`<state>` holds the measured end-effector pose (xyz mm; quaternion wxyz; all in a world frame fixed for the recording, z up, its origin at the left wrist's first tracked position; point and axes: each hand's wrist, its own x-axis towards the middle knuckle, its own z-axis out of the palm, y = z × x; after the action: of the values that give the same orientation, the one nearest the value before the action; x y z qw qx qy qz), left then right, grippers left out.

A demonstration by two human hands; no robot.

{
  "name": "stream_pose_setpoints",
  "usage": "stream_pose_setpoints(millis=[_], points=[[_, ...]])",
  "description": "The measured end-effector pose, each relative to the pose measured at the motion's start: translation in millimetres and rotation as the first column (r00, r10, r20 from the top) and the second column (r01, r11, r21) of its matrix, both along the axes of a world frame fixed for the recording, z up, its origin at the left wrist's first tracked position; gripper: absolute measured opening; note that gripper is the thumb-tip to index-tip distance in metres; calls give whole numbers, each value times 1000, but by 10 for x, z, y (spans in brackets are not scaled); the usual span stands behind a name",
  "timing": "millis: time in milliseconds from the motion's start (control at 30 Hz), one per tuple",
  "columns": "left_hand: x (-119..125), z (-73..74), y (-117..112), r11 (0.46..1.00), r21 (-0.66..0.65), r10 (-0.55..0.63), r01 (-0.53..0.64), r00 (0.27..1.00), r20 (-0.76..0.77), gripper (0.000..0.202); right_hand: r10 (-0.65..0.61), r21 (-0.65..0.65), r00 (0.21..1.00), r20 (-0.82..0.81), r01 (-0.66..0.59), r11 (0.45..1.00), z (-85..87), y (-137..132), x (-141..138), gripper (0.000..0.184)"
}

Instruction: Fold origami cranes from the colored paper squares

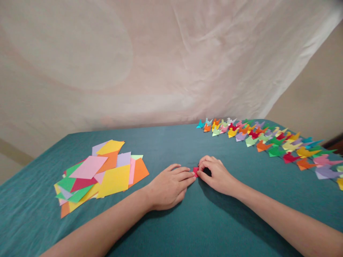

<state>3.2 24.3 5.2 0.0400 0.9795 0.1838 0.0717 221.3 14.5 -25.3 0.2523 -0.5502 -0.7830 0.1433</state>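
A small folded piece of red paper point(195, 171) lies on the teal tablecloth between my two hands. My left hand point(171, 185) rests to its left, palm down with fingers stretched out, the fingertips touching the paper's left edge. On the other side my right hand point(215, 174) is closed, thumb and forefinger pinched at the paper's right edge. Part of the paper is hidden behind the fingers, so its exact folded shape cannot be made out.
To the left lies a loose pile of colored paper squares point(114, 181). Rows of folded paper birds point(277, 151) in many colors stand along the right and back of the teal tablecloth point(171, 141). A pale cloth point(160, 64) hangs behind the table.
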Motion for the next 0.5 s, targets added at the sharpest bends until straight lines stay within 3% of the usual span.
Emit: stream_pose_setpoints(millis=[233,500], points=[[-25,-31,46,999,-47,-17,17,1000,4,42,10,-11,1000,-9,-10,1000,-2,-9,8,9],[6,-15,9,1000,18,7,-7,1000,-3,41,-5,0,1000,9,5,1000,-18,-12,9,10]])
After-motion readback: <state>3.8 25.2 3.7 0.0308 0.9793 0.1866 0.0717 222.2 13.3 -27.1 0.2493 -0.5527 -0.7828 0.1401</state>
